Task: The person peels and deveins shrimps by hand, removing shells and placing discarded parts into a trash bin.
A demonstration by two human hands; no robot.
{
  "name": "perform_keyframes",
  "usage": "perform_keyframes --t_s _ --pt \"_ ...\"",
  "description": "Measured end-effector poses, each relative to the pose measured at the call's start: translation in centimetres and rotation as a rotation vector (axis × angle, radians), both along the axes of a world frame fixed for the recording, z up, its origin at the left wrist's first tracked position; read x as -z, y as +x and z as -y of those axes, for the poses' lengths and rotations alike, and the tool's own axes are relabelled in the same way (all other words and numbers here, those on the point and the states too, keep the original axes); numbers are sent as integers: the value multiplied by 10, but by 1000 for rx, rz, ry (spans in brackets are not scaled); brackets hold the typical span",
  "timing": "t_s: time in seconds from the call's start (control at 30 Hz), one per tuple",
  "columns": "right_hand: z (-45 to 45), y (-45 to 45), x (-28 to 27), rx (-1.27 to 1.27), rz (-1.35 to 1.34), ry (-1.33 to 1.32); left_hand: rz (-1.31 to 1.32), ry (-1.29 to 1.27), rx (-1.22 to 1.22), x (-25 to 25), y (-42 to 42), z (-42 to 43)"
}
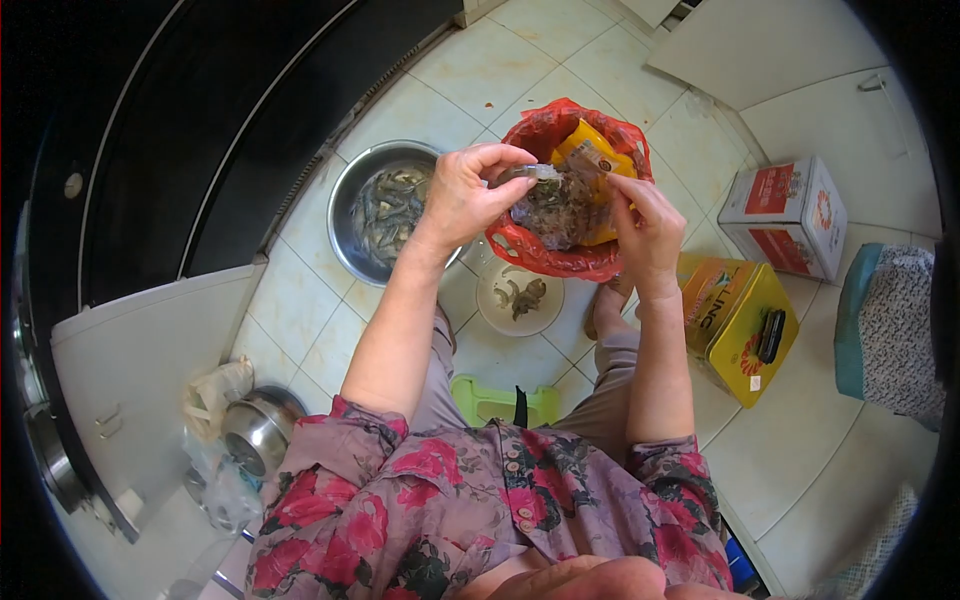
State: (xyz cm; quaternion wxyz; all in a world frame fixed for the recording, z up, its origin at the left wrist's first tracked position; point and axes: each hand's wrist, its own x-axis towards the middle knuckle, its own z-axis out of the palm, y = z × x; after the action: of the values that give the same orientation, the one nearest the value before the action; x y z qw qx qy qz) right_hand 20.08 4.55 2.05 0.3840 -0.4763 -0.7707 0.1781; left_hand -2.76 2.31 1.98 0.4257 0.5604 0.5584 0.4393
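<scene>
My left hand (470,192) pinches a greyish shrimp (537,173) between thumb and fingers, over the left side of a bin lined with a red plastic bag (600,262). My right hand (648,225) is closed above the bin's right side, its fingertips pressed together; what they hold, if anything, is too small to make out. Inside the bin lie shrimp scraps (560,215) and a yellow packet (583,142). A metal basin (345,240) of shrimp in water stands to the left. Below the bin, a white bowl (548,314) contains several shrimp.
A green stool (545,404) is between my legs. To the right stand a yellow tin (735,335) with a dark object on top, a white and red box (815,215) and a patterned cloth-covered item (905,330). Metal pots (255,435) and plastic bags (222,490) are at the lower left.
</scene>
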Motion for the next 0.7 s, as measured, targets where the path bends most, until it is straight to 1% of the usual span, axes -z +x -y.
perform_keyframes --t_s 0.03,0.1,0.13,0.17,0.2,0.23,0.3,0.43,0.5,0.63,0.67,0.7 --pt "-1 0 3 6 20 -18 1 1 -1 0 2 0" --pt "-5 -2 8 -3 2 -2 264 -18 -37 0 8 0" --pt "-6 -2 10 -12 -17 14 265 -18 -37 0 9 0" --pt "-7 -3 12 -12 -15 14 328 -39 -35 2 10 -1" --pt "-7 -5 14 10 -4 -21 392 -60 -33 3 11 -1" --pt "-8 -6 15 32 8 -56 393 -59 -33 3 13 -1" --pt "-10 -8 16 52 13 -69 489 -54 -45 3 16 -2" --pt "-11 -13 16 67 -14 -86 453 37 -19 4 18 -4" --pt "-10 -15 16 62 -16 -107 343 44 -16 4 17 -4" --pt "-10 -18 17 37 -23 -108 245 57 -49 -5 20 -2" --pt "-10 -18 16 37 -23 -108 273 2 -85 -9 22 -2" --pt "-8 -22 8 50 -42 -166 302 -54 -121 -11 24 -2"
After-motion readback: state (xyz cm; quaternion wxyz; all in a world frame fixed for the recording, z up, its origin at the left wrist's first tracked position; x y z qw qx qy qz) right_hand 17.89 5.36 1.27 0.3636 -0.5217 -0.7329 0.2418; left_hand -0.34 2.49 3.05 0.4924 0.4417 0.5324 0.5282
